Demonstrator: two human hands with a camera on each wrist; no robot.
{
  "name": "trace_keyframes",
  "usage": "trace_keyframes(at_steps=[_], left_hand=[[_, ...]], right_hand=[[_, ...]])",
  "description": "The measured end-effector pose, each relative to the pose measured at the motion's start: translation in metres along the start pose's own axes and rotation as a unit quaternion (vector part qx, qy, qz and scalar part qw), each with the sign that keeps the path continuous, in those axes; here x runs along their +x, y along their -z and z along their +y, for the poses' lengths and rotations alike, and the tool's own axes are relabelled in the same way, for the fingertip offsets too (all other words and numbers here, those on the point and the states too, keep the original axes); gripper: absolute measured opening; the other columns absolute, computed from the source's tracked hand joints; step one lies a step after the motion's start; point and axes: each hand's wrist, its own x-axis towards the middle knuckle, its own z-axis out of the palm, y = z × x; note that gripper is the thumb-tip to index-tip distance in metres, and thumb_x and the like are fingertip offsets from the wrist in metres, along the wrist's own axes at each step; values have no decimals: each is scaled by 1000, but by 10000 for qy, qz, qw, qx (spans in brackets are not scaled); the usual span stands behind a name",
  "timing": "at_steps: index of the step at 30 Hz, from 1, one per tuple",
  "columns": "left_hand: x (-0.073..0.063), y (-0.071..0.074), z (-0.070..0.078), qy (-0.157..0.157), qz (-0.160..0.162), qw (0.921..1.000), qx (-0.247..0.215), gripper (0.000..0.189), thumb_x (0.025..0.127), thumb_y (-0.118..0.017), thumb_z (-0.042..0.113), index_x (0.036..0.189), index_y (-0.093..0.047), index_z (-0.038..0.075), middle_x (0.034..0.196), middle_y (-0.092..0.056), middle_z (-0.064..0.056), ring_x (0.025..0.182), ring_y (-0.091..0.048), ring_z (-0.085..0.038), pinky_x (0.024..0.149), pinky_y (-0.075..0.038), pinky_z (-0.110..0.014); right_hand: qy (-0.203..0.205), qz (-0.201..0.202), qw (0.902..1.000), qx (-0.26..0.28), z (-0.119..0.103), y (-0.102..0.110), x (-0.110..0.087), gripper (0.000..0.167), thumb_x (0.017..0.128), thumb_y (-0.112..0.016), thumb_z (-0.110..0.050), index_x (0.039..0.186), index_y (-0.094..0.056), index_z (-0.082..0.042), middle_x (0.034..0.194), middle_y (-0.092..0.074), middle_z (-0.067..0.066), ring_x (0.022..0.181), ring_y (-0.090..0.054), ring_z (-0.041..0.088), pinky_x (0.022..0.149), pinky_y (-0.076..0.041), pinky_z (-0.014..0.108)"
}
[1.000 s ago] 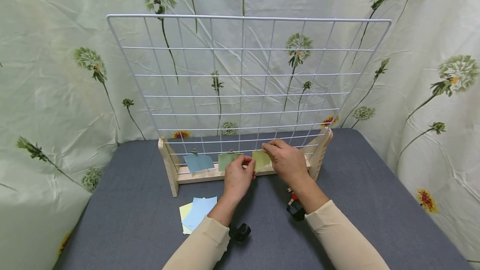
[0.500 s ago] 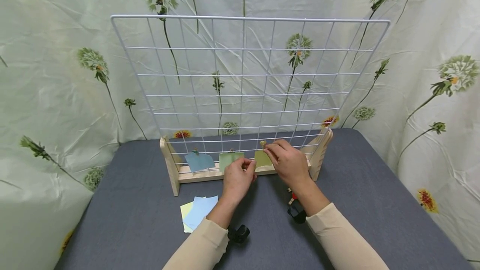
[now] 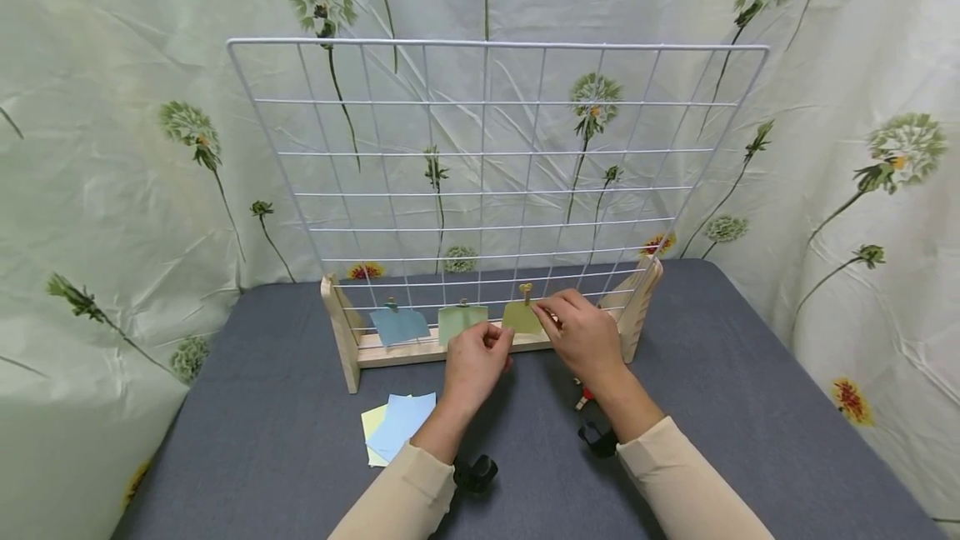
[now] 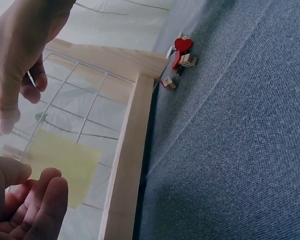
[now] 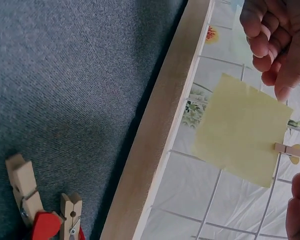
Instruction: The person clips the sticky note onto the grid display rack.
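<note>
A yellow paper note [image 3: 521,319] hangs on the white wire grid [image 3: 483,154] from a small wooden clothespin with a yellow heart [image 3: 526,289]. My right hand [image 3: 587,338] is just right of that note, fingers loosely bent and apart from the clothespin [image 5: 285,149]. Left of the note and slightly lower, my left hand [image 3: 474,363] has its thumb and fingers parted, with nothing between them, close to the note's edge [image 4: 65,162]. To its left, a green note [image 3: 461,320] and a blue note [image 3: 400,325] hang from clips.
Wooden feet and a base bar [image 3: 405,354] support the grid. Loose blue and yellow sheets [image 3: 402,425] lie at front left on the dark cloth-covered table [image 3: 285,440]. Wooden clothespins with red hearts [image 5: 46,225] lie near the right foot. A flower-print curtain [image 3: 97,190] stands behind.
My right hand has moved off the clothespin, slightly right and down, leaving its yellow heart in sight. The yellow note hangs from it. My left hand stays nearly in place.
</note>
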Motion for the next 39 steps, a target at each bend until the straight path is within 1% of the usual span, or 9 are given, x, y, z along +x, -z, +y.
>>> trace_keyframes(at_steps=[5, 9, 14, 20, 23, 27, 30, 33, 39], left_hand=[[-2, 0, -1, 114, -66, 9999, -17, 23, 96, -72, 29, 82, -73, 10, 61, -69, 1, 50, -62, -4, 48, -46, -24], [-5, 0, -3, 66, -47, 10000, -16, 24, 95, -73, 30, 81, -74, 11, 61, -69, 1, 50, -61, -4, 48, -45, -24], [-11, 2, -5, -70, 41, 9993, 372, 24, 94, -74, 32, 79, -73, 14, 61, -65, 4, 51, -55, -5, 50, -43, -23], [-15, 5, -6, -179, 72, 9958, 898, 25, 93, -73, 38, 77, -72, 20, 64, -64, 8, 54, -52, -4, 54, -42, -25], [-17, 9, -8, -269, 119, 9945, 1006, 24, 92, -74, 39, 77, -72, 21, 65, -65, 9, 57, -53, -4, 56, -43, -25], [-20, 14, -13, -274, 102, 9936, 1090, 23, 92, -74, 39, 78, -72, 21, 67, -65, 9, 59, -53, -5, 57, -42, -26], [-22, 18, -18, -292, -82, 9924, 1191, 21, 93, -73, 38, 81, -72, 21, 70, -66, 8, 60, -53, -5, 58, -43, -26], [-24, 24, -24, -405, -474, 9885, 1375, 17, 95, -72, 35, 85, -73, 21, 73, -67, 9, 63, -54, -4, 59, -44, -25], [-30, 37, -31, -776, -1345, 9726, 1728, 12, 96, -71, 31, 94, -74, 20, 81, -70, 9, 66, -57, -2, 62, -47, -25]], right_hand=[[-217, -284, 9994, -25, -1, 4, -5, 13, 85, -84, -24, 90, -79, -13, 84, -72, 1, 64, -67, 16, 53, -51, 34], [-504, -606, 9969, 4, 1, 7, -12, 15, 84, -84, -25, 90, -79, -13, 85, -73, 1, 64, -65, 15, 55, -52, 33], [-818, -900, 9926, 4, 3, 9, -24, 19, 82, -86, -27, 91, -79, -11, 83, -73, 3, 66, -65, 16, 59, -53, 34], [-1270, -1264, 9838, -31, 3, 13, -35, 20, 86, -83, -30, 93, -79, -11, 88, -75, 3, 71, -66, 17, 62, -55, 36], [-1272, -1292, 9834, -15, 4, 14, -38, 19, 87, -82, -30, 92, -79, -12, 88, -74, 2, 71, -65, 16, 62, -54, 36], [-1149, -1159, 9866, 27, 5, 14, -42, 18, 85, -84, -29, 90, -79, -12, 84, -73, 1, 68, -63, 14, 60, -53, 35], [-1149, -1141, 9868, 40, 5, 14, -45, 19, 84, -85, -29, 89, -79, -12, 82, -72, 2, 66, -61, 12, 58, -51, 33], [-1191, -1193, 9857, 61, 5, 15, -47, 18, 83, -85, -28, 89, -78, -12, 81, -72, 2, 66, -59, 10, 58, -49, 32], [-1269, -1203, 9844, 177, 3, 15, -49, 17, 84, -85, -27, 89, -78, -13, 83, -73, 2, 66, -58, 9, 58, -48, 31]])
